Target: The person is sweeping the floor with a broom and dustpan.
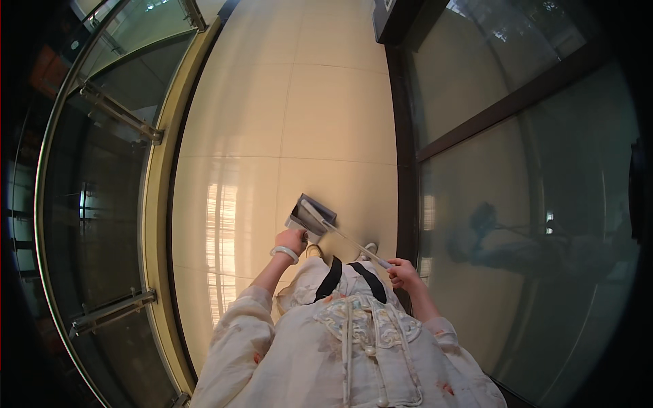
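Grey dustpan (324,206), pale broom (315,213), thin whitish handle (359,246)

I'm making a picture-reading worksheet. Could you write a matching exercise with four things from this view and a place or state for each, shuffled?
Column one
1. Dustpan
2. Broom
3. Bracelet
4. Glass railing

Column two
A. Pale, around the wrist of the left grip
B. Along the left side of the tiled floor
C. Grey, just ahead of the shoes
D. Slanting, its handle end held by the right grip

Right pairs: 1-C, 2-D, 3-A, 4-B.
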Available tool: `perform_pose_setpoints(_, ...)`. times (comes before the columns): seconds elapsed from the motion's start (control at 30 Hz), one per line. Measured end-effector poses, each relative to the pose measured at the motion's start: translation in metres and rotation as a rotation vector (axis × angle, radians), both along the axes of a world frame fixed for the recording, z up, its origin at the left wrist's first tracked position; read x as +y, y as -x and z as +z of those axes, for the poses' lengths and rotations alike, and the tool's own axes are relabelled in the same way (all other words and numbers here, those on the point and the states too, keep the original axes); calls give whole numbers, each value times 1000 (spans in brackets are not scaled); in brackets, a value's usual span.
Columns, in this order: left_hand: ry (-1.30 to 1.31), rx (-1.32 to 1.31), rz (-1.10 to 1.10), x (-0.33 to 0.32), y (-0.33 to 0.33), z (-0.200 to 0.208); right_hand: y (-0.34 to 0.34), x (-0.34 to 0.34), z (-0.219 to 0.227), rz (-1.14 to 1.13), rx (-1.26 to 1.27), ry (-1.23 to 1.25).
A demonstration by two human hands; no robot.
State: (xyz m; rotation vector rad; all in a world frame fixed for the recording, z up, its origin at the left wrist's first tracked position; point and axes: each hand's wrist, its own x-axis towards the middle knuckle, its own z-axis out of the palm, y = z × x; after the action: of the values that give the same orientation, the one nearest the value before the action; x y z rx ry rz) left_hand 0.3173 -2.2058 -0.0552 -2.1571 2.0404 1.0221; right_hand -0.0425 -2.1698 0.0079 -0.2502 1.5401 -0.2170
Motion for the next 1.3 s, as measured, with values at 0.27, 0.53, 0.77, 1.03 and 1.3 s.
perform_pose_setpoints(0.27, 16, 74, 49, -22, 33, 31, 61, -62, 12, -87, 216, 250)
perform_pose_setpoints(0.53, -18, 160, 93, -55, 117, 25, 136, -180, -41, -201, 229, 245)
perform_pose_setpoints(0.77, -43, 108, 112, -89, 183, 25, 133, -143, -42, 476, 367, 273)
perform_pose_setpoints(1.03, -42, -6, 124, -103, 202, 28, 207, -182, 11, 197, -21, 10)
perform_pose_setpoints(1.3, -97, 75, 384, -92, 231, 20, 205, -294, -35, 464, 317, 431)
